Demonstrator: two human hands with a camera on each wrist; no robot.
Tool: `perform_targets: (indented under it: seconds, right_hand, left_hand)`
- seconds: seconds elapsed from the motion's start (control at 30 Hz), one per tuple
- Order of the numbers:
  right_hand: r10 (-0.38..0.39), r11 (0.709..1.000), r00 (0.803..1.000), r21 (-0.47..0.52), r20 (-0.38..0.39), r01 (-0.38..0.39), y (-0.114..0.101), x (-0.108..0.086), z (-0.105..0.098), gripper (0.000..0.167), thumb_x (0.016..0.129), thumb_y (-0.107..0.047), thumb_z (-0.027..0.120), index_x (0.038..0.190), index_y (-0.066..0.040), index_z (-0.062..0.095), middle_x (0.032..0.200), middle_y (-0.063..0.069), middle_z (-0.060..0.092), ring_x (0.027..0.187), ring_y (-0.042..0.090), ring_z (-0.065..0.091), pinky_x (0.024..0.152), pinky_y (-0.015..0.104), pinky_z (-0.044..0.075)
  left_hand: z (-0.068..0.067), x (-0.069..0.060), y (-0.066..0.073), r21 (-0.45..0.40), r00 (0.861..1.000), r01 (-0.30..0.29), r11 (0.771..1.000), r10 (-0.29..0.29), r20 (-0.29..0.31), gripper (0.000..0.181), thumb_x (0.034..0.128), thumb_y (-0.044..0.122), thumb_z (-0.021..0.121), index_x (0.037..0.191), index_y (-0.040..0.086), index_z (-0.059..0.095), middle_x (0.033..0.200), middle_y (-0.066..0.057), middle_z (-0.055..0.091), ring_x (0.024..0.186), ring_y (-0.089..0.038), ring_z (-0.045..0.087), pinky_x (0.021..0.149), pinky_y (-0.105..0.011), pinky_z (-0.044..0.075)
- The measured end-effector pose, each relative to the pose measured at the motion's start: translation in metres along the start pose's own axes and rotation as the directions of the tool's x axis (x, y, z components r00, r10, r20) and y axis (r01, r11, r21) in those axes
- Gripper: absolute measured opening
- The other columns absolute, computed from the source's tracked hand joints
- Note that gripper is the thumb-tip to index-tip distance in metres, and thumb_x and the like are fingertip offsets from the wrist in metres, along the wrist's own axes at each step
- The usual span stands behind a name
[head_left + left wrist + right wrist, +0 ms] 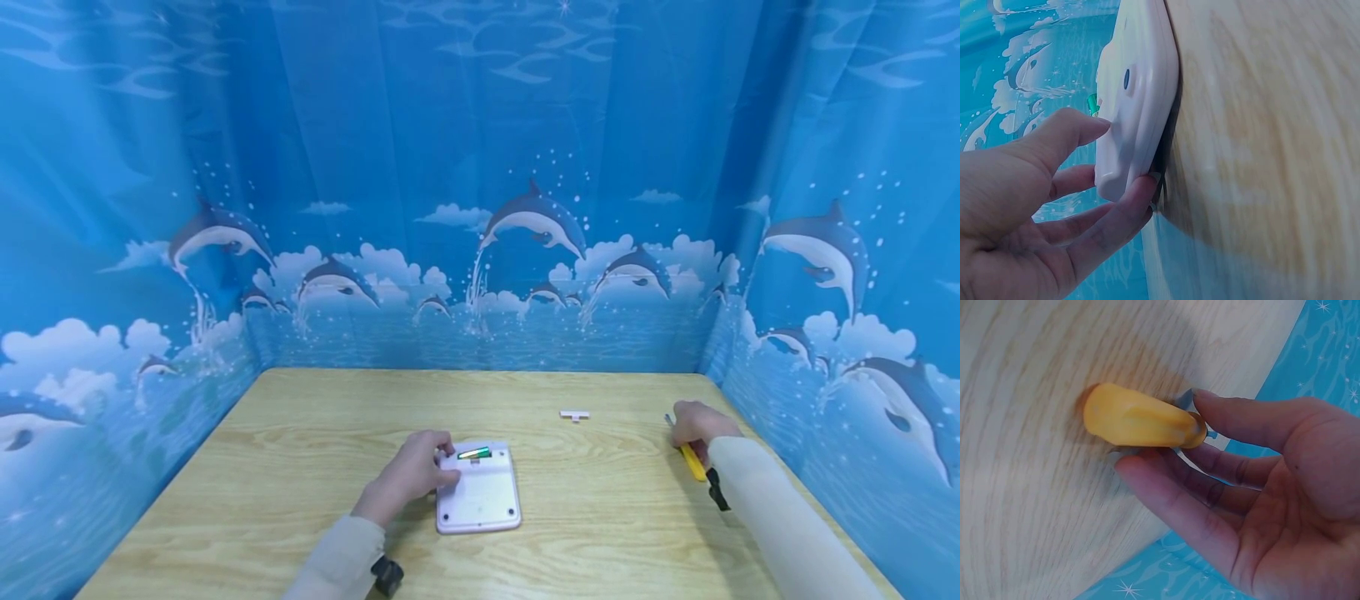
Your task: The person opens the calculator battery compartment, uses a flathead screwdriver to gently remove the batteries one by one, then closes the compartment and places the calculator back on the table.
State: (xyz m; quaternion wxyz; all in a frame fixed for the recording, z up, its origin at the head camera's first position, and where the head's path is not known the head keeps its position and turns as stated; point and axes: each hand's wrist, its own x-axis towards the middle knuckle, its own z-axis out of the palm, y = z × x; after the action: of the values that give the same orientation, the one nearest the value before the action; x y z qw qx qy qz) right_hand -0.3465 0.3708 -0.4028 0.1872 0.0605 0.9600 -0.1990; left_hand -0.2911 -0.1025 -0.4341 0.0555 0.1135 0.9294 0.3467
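A white calculator (480, 500) lies face down on the table, its back and small dark feet showing. A green battery (474, 453) sits in the opening near its far edge. My left hand (416, 467) holds the calculator's left side; in the left wrist view the thumb rests on its back and a fingertip lies at the lower edge. At the table's right, my right hand (701, 423) grips a screwdriver with a yellow handle (693, 463). In the right wrist view, thumb and fingers are around the yellow handle (1138, 419), near its shaft end; most of the shaft is hidden.
A small white T-shaped cover (574, 414) lies on the wood-grain table (600, 517), between the calculator and the screwdriver. Blue curtains (420, 167) printed with dolphins enclose the table's back and both sides.
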Motion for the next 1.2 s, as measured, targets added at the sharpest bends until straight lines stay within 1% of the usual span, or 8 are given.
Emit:
perform_targets:
  seconds: [0.23,0.4,0.53,0.67,0.8,0.9,1.03,1.2]
  right_hand:
    - [-0.015,1.0,1.0,-0.013,-0.004,0.015,-0.002,-0.003,0.0,0.013,0.094,-0.004,0.057,0.105,0.001,0.052,0.067,0.013,0.06,0.041,0.013,0.045,0.042,0.025,0.045]
    - [-0.018,1.0,1.0,-0.013,-0.009,0.018,-0.003,-0.004,0.001,0.013,0.093,-0.003,0.057,0.104,0.0,0.051,0.065,0.013,0.059,0.042,0.013,0.048,0.042,0.025,0.047]
    - [0.005,1.0,1.0,0.029,-0.018,-0.004,-0.005,-0.004,0.0,0.017,0.092,-0.003,0.059,0.106,0.001,0.051,0.074,0.015,0.058,0.046,0.015,0.047,0.043,0.025,0.047]
    - [-0.016,1.0,0.998,0.023,-0.056,0.017,-0.01,-0.006,-0.003,0.017,0.095,-0.004,0.058,0.11,0.002,0.051,0.089,0.019,0.054,0.05,0.015,0.037,0.045,0.026,0.039]
    - [-0.058,0.998,0.996,-0.001,-0.072,0.058,-0.019,-0.007,-0.007,0.03,0.099,-0.006,0.055,0.125,0.006,0.048,0.105,0.023,0.052,0.053,0.014,0.031,0.049,0.028,0.037]
    - [-0.077,0.997,0.995,-0.018,-0.069,0.076,-0.028,-0.007,-0.009,0.028,0.1,-0.009,0.055,0.122,0.006,0.049,0.101,0.022,0.052,0.058,0.016,0.037,0.053,0.03,0.042]
    - [-0.116,0.991,0.99,-0.071,-0.076,0.111,-0.043,-0.009,-0.009,0.017,0.1,-0.014,0.061,0.106,-0.001,0.051,0.088,0.014,0.052,0.072,0.024,0.052,0.061,0.036,0.054]
    - [-0.172,0.98,0.983,-0.111,-0.071,0.163,-0.066,-0.011,-0.006,0.024,0.099,-0.016,0.064,0.111,0.001,0.054,0.099,0.016,0.059,0.086,0.03,0.061,0.068,0.043,0.061]
  left_hand:
    - [0.001,0.001,-0.001,-0.003,1.0,0.001,1.0,-0.001,-0.002,0.023,0.0838,0.014,0.085,0.101,0.011,0.069,0.103,-0.005,0.069,0.079,-0.016,0.059,0.064,-0.029,0.054]
    - [0.001,0.002,-0.001,-0.005,1.0,-0.001,1.0,0.001,-0.004,0.023,0.0836,0.014,0.085,0.1,0.012,0.069,0.102,-0.005,0.068,0.079,-0.016,0.059,0.063,-0.029,0.054]
    - [0.001,0.002,-0.001,-0.005,1.0,0.002,1.0,-0.002,-0.004,0.023,0.0832,0.015,0.085,0.1,0.012,0.069,0.102,-0.005,0.068,0.079,-0.016,0.059,0.064,-0.029,0.054]
    - [0.001,0.002,0.0,0.0,1.0,0.003,1.0,-0.003,-0.004,0.024,0.083,0.015,0.085,0.1,0.012,0.069,0.102,-0.005,0.068,0.081,-0.017,0.06,0.065,-0.029,0.054]
    - [0.001,0.002,-0.001,0.009,1.0,-0.005,1.0,0.005,-0.007,0.024,0.0826,0.015,0.086,0.1,0.012,0.069,0.102,-0.005,0.069,0.081,-0.017,0.06,0.066,-0.029,0.055]
    - [0.0,0.002,-0.001,0.012,1.0,-0.014,1.0,0.014,-0.009,0.024,0.082,0.014,0.086,0.099,0.011,0.069,0.103,-0.006,0.069,0.081,-0.016,0.06,0.066,-0.028,0.055]
    - [0.0,0.002,-0.001,0.013,1.0,-0.023,1.0,0.023,-0.011,0.024,0.0814,0.013,0.086,0.099,0.011,0.069,0.103,-0.006,0.069,0.082,-0.016,0.061,0.066,-0.028,0.055]
    - [0.0,0.002,0.0,0.016,1.0,-0.02,1.0,0.02,-0.016,0.025,0.0806,0.014,0.087,0.098,0.011,0.069,0.104,-0.006,0.07,0.083,-0.016,0.062,0.068,-0.029,0.056]
